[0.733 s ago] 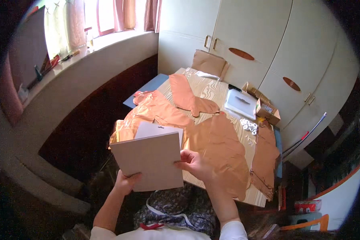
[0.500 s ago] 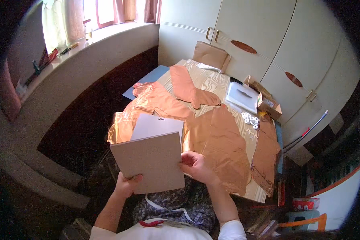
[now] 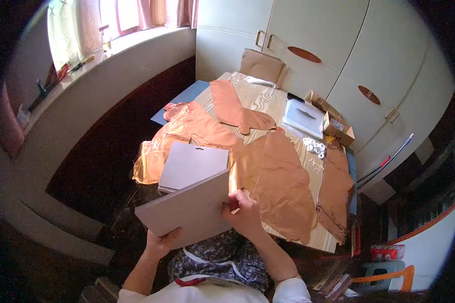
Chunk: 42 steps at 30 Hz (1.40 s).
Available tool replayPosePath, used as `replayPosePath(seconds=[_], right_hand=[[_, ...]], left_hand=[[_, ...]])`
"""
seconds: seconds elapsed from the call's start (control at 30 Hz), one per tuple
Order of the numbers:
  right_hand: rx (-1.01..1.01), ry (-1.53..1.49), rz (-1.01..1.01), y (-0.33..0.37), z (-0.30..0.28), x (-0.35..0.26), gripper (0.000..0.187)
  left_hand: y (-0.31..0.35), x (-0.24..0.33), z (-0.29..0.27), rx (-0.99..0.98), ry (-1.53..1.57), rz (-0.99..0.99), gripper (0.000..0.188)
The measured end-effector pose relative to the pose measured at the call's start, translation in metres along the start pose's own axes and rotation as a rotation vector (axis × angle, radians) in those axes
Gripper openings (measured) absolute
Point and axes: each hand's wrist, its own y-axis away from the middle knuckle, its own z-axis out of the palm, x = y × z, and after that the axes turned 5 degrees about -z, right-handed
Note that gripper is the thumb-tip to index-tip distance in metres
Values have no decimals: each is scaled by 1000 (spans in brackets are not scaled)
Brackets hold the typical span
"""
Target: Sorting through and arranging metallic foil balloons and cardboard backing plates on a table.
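A: Largest item first?
B: Wardrobe (image 3: 313, 30), cream, handled doors, behind the table.
A: Next?
B: Table (image 3: 268, 103), pale wood-grain top.
A: On it?
B: Copper-coloured foil, flat: broad piece (image 3: 278, 192), centre right; crumpled piece (image 3: 207, 123), left; bent piece (image 3: 237, 111), upper middle; narrow piece (image 3: 333, 192), right edge.
A: The item in hand?
B: Grey flat stack (image 3: 192, 212), layered upper edge; held tilted, in front of the table's near side.
A: Beyond it?
B: Slotted grey packet (image 3: 194, 166), hanging slot at top, just beside the crumpled piece.
A: Far end?
B: Brown cushion-shaped packet (image 3: 263, 67), leaning near the wardrobe; translucent flat case (image 3: 303, 118), dark handle-shaped mark; small cardboard box (image 3: 338, 130), open, beside the case.
A: Hands?
B: Left hand (image 3: 163, 241): grip clamped on the stack's lower left, thumb across the face. Right hand (image 3: 241, 211): grip closed on its right edge, fingers curled.
A: Smallest?
B: White rings (image 3: 315, 147), clustered below the case.
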Motion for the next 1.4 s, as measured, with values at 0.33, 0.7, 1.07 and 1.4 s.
replayPosePath(seconds=[0.33, 0.7, 1.07, 1.4], right_hand=[[-468, -1001, 390, 1, -13, 21, 12], [-466, -881, 410, -3, 2, 24, 22], [-379, -512, 244, -3, 53, 28, 21], [-462, -811, 387, 0, 50, 29, 18]], left_hand=[[1, 1, -8, -14, 279, -98, 26], [-7, 14, -6, 68, 460, -235, 34], [9, 7, -30, 203, 226, -291, 30], [14, 8, -33, 200, 301, -317, 30]])
